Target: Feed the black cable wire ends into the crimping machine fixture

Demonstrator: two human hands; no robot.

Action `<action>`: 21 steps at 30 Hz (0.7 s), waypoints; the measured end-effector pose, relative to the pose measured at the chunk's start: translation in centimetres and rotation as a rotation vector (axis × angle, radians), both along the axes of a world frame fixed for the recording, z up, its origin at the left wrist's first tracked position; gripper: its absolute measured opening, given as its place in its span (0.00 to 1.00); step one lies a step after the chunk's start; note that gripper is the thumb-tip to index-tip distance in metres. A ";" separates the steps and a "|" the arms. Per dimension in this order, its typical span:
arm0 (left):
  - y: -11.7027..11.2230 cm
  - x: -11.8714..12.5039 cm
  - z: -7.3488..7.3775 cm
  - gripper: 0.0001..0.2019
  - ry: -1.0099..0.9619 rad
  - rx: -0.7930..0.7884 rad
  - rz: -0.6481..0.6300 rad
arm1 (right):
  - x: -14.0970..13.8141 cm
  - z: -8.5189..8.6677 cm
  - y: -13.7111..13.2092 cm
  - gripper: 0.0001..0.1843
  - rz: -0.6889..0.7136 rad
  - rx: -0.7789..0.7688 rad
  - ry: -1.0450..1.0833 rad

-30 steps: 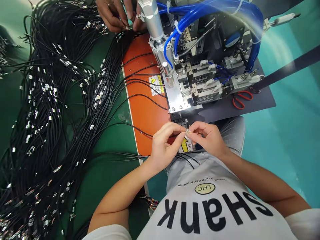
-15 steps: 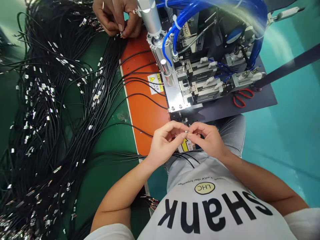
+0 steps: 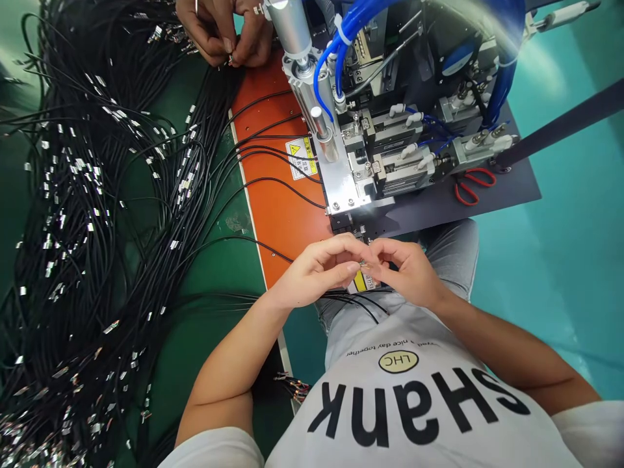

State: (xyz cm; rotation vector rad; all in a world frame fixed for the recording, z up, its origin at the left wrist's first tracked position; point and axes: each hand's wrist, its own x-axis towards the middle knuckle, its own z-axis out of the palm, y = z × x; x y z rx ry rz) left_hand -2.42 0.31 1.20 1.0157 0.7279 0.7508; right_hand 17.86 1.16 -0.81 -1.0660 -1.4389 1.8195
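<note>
My left hand (image 3: 324,270) and my right hand (image 3: 408,272) meet at the front edge of the machine, fingertips almost touching. Between them show the thin, light-coloured wires (image 3: 363,264) of a cable end. The left thumb and fingers are closed around this end, and a black cable (image 3: 260,243) runs from the table in under that hand. A pinch of the right thumb and forefinger closes on the wires; their tips are partly hidden. Just beneath the fingers is a yellow-and-white label (image 3: 359,282).
A pneumatic machine (image 3: 341,175) with blue hoses stands ahead, several black cables leading into it over an orange plate (image 3: 273,214). Bundled black cables (image 3: 97,214) cover the green table at left. Red-handled scissors (image 3: 470,186) lie at right. Another person's hands (image 3: 227,32) work at the top.
My left fingers have shifted and stretched out further over the wires, with the thumb flatter. My right hand stays nearly in place. The whole view has moved slightly.
</note>
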 end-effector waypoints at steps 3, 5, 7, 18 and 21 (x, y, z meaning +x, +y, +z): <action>0.3 -0.2 0.3 0.07 0.026 -0.023 -0.051 | 0.1 0.0 -0.2 0.06 0.010 -0.012 -0.003; 0.5 -0.3 0.4 0.07 0.048 -0.070 -0.066 | 0.1 0.0 -0.2 0.07 0.020 -0.021 -0.011; 0.5 -0.3 0.4 0.08 0.060 -0.114 -0.066 | 0.2 0.0 -0.3 0.08 0.028 -0.030 -0.013; -0.4 0.1 0.1 0.13 0.124 -0.210 0.103 | 0.3 -0.1 -0.5 0.05 -0.027 0.007 -0.020; -1.0 0.6 0.4 0.12 0.202 -0.138 0.238 | 0.3 -0.1 -0.5 0.06 -0.066 0.028 -0.028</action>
